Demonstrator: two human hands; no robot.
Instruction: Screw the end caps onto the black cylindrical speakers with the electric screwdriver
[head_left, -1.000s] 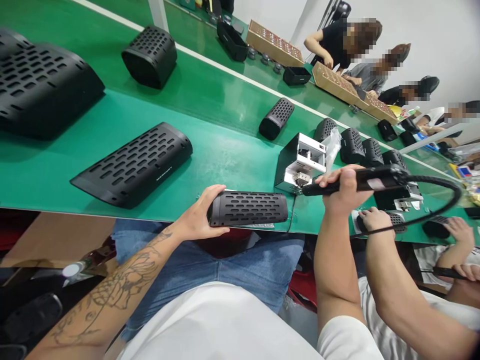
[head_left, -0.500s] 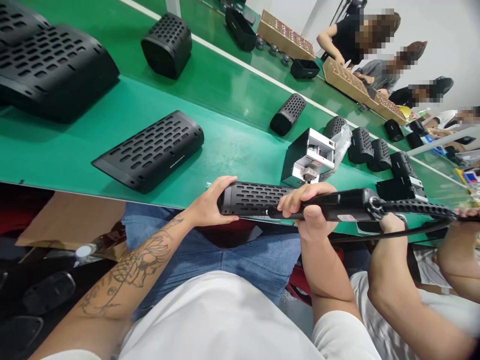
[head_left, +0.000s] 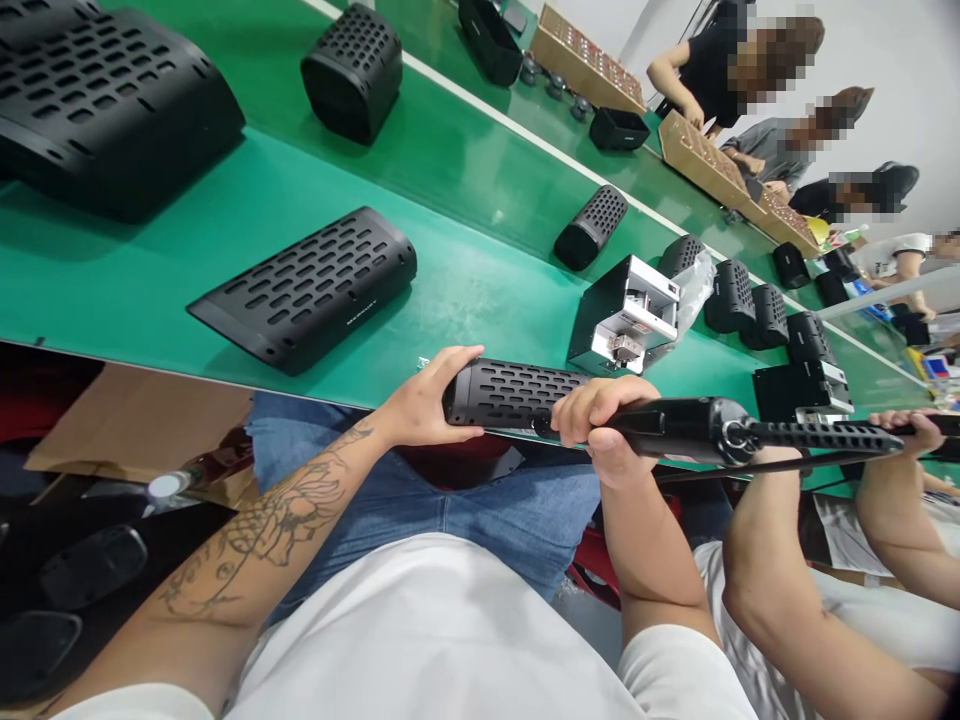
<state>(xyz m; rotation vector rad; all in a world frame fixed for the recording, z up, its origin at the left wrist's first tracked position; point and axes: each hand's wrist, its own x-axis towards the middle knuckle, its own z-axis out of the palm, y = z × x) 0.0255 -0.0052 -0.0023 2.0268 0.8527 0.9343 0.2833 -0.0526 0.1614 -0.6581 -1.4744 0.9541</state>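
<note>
1. Our left hand [head_left: 424, 405] is closed around the left end of the black speaker shell [head_left: 510, 395]. It braces the shell level at the near edge of the green bench [head_left: 465, 290], above our lap.
2. Our right hand [head_left: 600, 420] is clenched on the electric screwdriver [head_left: 690, 430], which lies sideways with its tip at the shell's right end. We judge that the two opposed grips stop the shell sliding.
3. The shell is a matte tube with rows of oblong slots.
4. A screw feeder [head_left: 626, 315] stands just behind it.
</note>
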